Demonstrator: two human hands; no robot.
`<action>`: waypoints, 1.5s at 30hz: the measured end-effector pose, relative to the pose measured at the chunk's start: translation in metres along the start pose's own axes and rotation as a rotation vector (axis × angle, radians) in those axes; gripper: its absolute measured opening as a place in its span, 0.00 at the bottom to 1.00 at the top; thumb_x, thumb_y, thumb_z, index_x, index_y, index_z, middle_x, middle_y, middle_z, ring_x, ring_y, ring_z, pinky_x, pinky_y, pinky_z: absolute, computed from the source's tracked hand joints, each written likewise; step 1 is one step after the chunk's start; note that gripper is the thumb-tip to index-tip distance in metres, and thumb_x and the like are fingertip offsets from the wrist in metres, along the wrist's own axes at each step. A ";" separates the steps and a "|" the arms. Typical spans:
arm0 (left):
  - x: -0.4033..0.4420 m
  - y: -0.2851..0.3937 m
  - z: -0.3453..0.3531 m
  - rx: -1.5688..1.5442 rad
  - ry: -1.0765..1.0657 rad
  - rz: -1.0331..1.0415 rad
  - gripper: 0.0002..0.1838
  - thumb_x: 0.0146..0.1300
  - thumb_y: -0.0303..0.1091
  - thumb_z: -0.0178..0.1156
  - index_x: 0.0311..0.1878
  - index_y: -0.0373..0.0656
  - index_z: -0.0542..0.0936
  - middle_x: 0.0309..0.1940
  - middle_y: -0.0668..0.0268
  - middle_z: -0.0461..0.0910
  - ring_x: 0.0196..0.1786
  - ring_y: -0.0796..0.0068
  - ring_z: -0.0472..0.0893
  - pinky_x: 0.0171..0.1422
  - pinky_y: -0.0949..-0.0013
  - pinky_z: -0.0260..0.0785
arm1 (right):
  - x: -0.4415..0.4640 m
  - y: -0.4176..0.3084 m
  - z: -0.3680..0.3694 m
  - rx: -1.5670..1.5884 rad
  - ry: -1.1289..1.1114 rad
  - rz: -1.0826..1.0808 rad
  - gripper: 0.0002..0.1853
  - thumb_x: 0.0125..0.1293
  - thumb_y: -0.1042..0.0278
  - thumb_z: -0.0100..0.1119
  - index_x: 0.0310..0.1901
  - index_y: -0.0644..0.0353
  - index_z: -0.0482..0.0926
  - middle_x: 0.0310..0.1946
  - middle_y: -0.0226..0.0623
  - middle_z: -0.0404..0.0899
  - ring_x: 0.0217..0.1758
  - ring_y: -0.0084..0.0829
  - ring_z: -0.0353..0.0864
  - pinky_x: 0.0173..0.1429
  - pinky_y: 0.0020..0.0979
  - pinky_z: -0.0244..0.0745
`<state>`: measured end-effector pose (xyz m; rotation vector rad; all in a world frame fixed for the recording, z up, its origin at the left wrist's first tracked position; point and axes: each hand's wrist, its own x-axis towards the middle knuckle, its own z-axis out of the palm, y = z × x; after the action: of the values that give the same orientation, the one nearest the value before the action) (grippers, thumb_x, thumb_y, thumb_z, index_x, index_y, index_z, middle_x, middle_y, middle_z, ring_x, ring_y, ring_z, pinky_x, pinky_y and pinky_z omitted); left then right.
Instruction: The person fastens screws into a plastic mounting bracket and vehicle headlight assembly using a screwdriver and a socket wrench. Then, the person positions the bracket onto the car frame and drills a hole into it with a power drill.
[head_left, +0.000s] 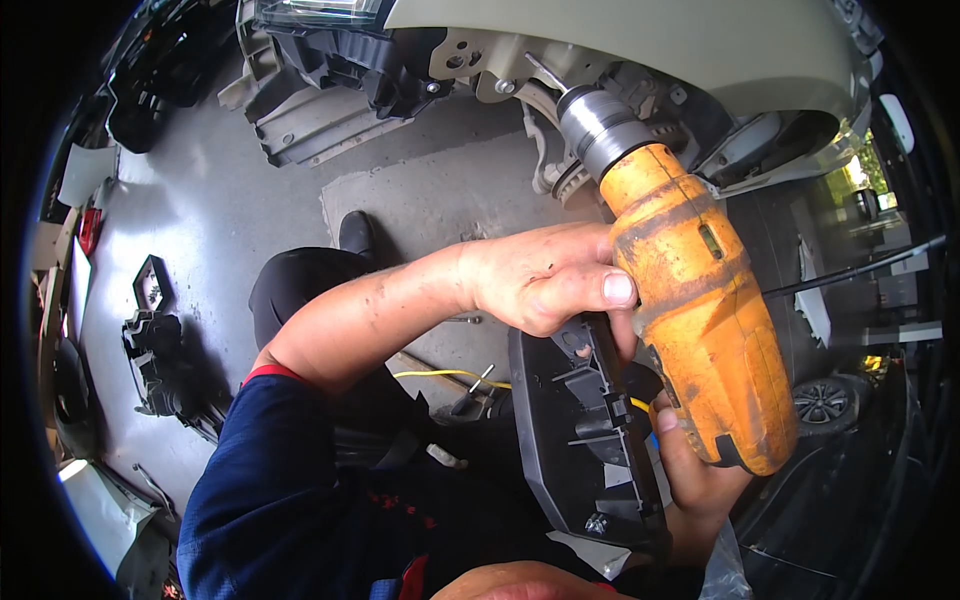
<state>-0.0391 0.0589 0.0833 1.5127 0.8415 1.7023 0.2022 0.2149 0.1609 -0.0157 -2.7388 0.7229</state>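
A worn orange power drill (700, 290) fills the right of the view, its metal chuck (605, 128) and thin bit (545, 72) pointing up and forward. The bit's tip lies in front of a metal bracket (465, 60) under the pale car panel; contact cannot be told. My left hand (550, 280) is closed against the drill's side near the front, thumb on the casing, other fingers mostly hidden. Lower down, my right hand (695, 465) wraps the handle, which the drill body largely hides. A black ribbed plastic part (580, 430) sits between my arms, just under my left hand.
The pale car panel (680, 35) overhangs at the top, with exposed wheel parts (570, 185) below. A headlight-like assembly (155, 360) and other parts lie on the grey floor at left. A yellow cord (440, 374) crosses near my legs. A dark car (850, 470) stands at right.
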 end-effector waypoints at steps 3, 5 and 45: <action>0.002 0.003 0.000 -0.010 0.001 -0.031 0.35 0.79 0.59 0.46 0.46 0.32 0.86 0.36 0.58 0.90 0.45 0.66 0.88 0.55 0.66 0.78 | 0.001 0.000 0.001 0.061 0.020 0.021 0.17 0.65 0.81 0.67 0.55 0.73 0.81 0.42 0.42 0.88 0.43 0.31 0.87 0.51 0.30 0.80; 0.002 -0.005 -0.002 -0.041 -0.013 0.049 0.36 0.79 0.60 0.46 0.47 0.31 0.86 0.37 0.58 0.90 0.45 0.65 0.88 0.55 0.66 0.78 | 0.003 -0.001 0.000 0.031 0.009 0.000 0.16 0.65 0.82 0.67 0.54 0.73 0.81 0.42 0.43 0.88 0.43 0.32 0.87 0.52 0.31 0.81; 0.003 -0.010 0.003 -0.109 0.022 0.001 0.35 0.78 0.60 0.45 0.56 0.31 0.82 0.38 0.53 0.90 0.48 0.63 0.88 0.59 0.63 0.78 | 0.008 -0.022 -0.005 0.015 -0.005 0.102 0.13 0.62 0.83 0.62 0.49 0.71 0.84 0.42 0.43 0.88 0.43 0.35 0.88 0.51 0.32 0.80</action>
<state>-0.0351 0.0672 0.0773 1.4239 0.7467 1.7403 0.1972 0.1988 0.1782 -0.1512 -2.7535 0.7720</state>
